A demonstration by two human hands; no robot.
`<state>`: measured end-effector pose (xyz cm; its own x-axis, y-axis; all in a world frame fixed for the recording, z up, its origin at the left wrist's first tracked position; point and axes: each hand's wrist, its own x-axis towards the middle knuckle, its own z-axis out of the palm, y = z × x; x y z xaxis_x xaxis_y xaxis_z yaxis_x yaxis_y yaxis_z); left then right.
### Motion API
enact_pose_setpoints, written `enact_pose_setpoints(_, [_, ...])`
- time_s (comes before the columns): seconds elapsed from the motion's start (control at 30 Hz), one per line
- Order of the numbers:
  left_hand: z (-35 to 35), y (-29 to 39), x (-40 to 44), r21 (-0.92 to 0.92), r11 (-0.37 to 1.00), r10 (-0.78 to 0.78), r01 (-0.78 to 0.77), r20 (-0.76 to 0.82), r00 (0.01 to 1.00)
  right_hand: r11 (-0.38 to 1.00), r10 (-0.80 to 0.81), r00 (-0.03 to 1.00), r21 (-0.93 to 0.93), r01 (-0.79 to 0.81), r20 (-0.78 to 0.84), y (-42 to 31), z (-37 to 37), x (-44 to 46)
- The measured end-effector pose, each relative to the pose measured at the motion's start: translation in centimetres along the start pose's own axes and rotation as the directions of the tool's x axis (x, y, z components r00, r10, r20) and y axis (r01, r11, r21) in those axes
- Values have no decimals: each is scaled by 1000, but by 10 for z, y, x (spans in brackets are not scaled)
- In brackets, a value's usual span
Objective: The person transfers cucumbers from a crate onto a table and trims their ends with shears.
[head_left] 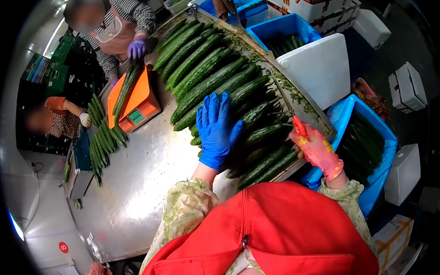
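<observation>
My left hand [214, 130], in a blue glove, lies flat with its fingers stretched over a pile of long, ridged green cucumbers [207, 90]. No cucumber is gripped in it. At the right end of the pile my right hand [317, 150], in a pink glove with yellow dots, is closed around the red handle of a knife [299, 127]. Its thin blade points away from me, close to the cucumber ends. Below my hands, more cucumbers [265, 164] lie side by side near the table's edge.
Across the metal table [124, 197], a person in purple gloves holds cucumbers on an orange scale [145, 102]. Another person's gloved hand [85, 120] is by smaller cucumbers [104, 142]. At right stand a blue-lined box [340, 113] of cucumbers and a white foam lid [316, 70]. Trimmings line the table's rim.
</observation>
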<state>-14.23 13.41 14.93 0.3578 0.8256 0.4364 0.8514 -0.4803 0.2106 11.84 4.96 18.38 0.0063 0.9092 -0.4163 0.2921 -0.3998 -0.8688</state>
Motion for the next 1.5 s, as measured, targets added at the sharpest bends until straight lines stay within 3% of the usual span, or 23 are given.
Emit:
enact_pose_setpoints(0.4, [-2, 3, 1, 18, 1000, -11, 11, 4, 1000, 985, -140, 987, -109, 131, -78, 14, 12, 12])
enact_pose_setpoints(0.7, [-1, 3, 1, 8, 1000, -5, 5, -8, 1000, 987, -140, 986, -88, 133, -88, 17, 15, 13])
enact_pose_setpoints(0.8, [2, 1, 1, -7, 1000, -4, 4, -17, 1000, 998, -2, 1000, -63, 1, -13, 10, 9, 13])
enact_pose_setpoints(1.1, [2, 0, 1, 45, 999, 13, -12, -19, 1000, 995, -81, 997, -64, 80, -15, 23, 11, 18])
enact_pose_setpoints(1.2, [2, 0, 1, 35, 999, 10, -9, -19, 1000, 982, -119, 991, -156, 108, -62, 10, 12, 9])
enact_pose_setpoints(1.5, [3, 0, 1, 42, 999, 14, -13, -19, 1000, 990, -134, 989, -61, 130, -66, 25, 15, 19])
